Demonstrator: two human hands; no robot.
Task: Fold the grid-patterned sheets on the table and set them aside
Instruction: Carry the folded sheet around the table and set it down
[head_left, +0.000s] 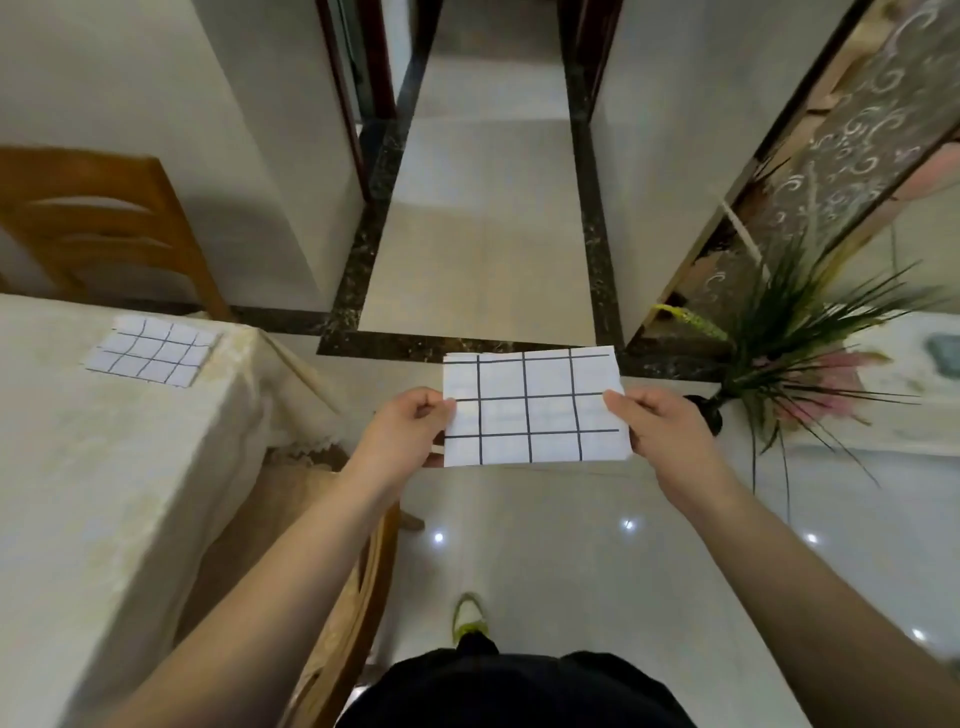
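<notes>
Fingers (441, 402) of both hands pinch the grid sheet (532, 408), fingertips hidden behind it.

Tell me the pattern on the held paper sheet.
White paper sheet with a dark hand-drawn grid, head view.

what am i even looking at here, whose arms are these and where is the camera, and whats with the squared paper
There is no machine here. One wide-angle camera sits on a person's head and looks down, so the arms are that person's own. The left hand and the right hand each pinch a side edge of a white grid-patterned sheet, held up in the air above the tiled floor. A second gridded sheet lies flat on the cloth-covered table to the left. A wooden chair stands behind the table, and a potted plant is on the right.
</notes>
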